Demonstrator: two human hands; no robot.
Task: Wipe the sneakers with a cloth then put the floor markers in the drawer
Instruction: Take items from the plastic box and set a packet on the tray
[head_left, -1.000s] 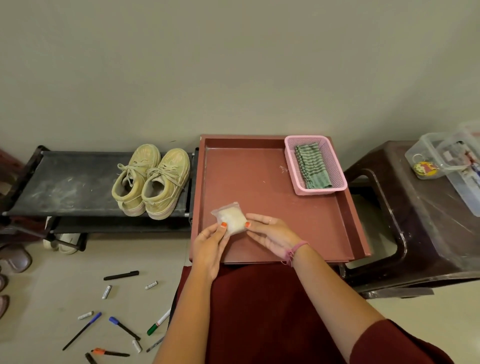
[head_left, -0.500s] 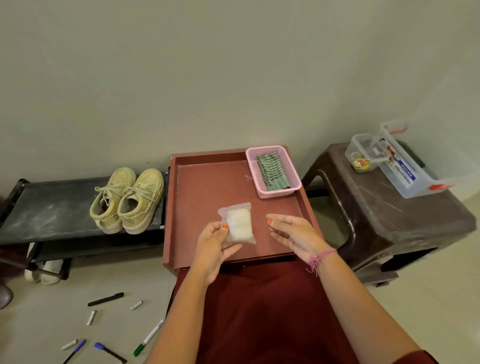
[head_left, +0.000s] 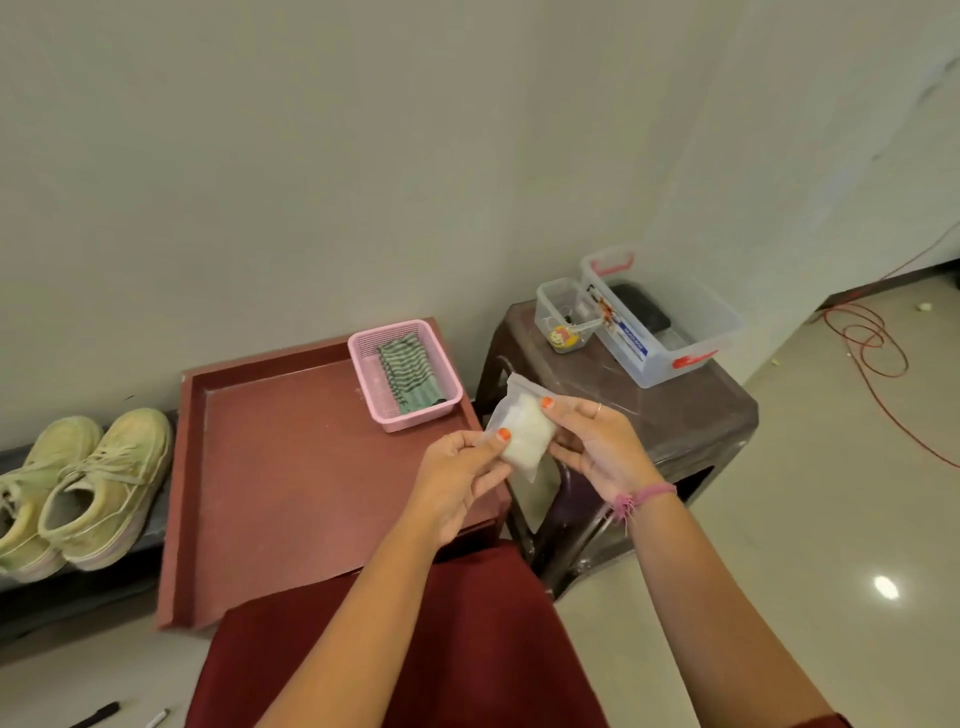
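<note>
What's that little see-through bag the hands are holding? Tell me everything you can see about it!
The little bag is clear, thin plastic with something white and soft-looking bunched inside; what it is can't be told. Its flat top edge is empty and tilts up to the right. It is held in the air, past the right edge of the red tray, in front of the brown stool. The left hand pinches its left side and the right hand grips its right side, thumbs on the front.

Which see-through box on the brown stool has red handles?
The bigger, long clear box, nearest the wall corner, has red handles at both ends. The small clear tub beside it has none and holds a yellow round thing.
</note>
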